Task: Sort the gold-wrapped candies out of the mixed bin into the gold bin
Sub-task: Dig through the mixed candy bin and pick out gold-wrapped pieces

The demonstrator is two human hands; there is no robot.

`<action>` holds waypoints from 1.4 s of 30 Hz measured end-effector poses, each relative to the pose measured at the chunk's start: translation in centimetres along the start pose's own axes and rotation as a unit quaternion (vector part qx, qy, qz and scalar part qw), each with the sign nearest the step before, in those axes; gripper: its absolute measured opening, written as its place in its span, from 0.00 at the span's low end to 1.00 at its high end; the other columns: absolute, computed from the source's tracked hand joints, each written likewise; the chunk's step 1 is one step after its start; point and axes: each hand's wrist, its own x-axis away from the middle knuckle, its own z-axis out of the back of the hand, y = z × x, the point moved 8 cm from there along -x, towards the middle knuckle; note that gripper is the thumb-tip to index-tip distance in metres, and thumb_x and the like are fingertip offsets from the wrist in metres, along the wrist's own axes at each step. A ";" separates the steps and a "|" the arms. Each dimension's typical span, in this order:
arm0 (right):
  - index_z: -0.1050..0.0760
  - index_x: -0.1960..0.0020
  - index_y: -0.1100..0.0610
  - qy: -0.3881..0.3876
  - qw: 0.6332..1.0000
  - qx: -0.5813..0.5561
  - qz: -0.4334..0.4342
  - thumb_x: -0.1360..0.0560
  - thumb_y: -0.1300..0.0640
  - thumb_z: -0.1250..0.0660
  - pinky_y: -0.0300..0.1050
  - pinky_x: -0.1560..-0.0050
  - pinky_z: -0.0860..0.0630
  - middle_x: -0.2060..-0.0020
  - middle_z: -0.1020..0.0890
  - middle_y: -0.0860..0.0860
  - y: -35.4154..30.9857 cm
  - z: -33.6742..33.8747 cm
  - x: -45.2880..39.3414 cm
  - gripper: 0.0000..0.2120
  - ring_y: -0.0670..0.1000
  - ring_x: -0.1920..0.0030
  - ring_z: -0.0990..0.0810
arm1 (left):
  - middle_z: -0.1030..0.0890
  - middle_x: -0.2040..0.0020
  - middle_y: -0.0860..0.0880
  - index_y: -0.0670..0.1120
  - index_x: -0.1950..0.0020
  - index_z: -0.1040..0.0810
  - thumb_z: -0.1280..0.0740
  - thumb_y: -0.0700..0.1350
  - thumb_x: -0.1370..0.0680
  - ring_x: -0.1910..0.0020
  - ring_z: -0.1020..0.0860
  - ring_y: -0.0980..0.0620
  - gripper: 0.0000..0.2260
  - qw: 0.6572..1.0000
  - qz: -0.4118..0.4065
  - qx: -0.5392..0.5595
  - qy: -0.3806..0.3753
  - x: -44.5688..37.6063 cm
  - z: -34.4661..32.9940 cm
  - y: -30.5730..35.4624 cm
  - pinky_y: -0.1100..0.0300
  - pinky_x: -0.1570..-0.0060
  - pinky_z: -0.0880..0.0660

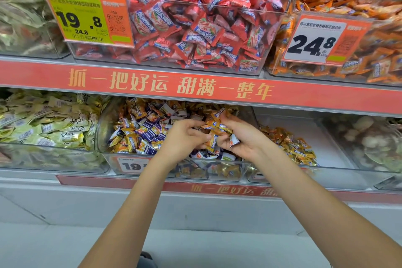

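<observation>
1. Head view: your right hand cups a bunch of gold-wrapped candies over the mixed bin; your left hand pinches one candy of that bunch.
2. The gold bin, just right of the mixed bin, holds a small gold pile along its left side.

I read "19.8" with a smaller "24.8" on the yellow tag of the red candy bin. The white tag shows "24.8". The red strip says "抓一把好运 甜满一整年". The mixed bin tag shows "19".
</observation>
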 end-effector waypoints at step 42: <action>0.25 0.48 0.54 0.004 0.934 0.352 0.059 0.23 0.48 0.40 0.50 0.49 0.27 0.49 0.21 0.55 -1.6 -3.5 -2.1 0.11 0.55 0.49 0.23 | 0.22 0.64 0.51 0.45 0.57 0.29 0.23 0.44 0.32 0.64 0.22 0.58 0.15 0.976 -0.108 -0.102 0.157 -1.1 1.2 1.5 0.68 0.64 0.26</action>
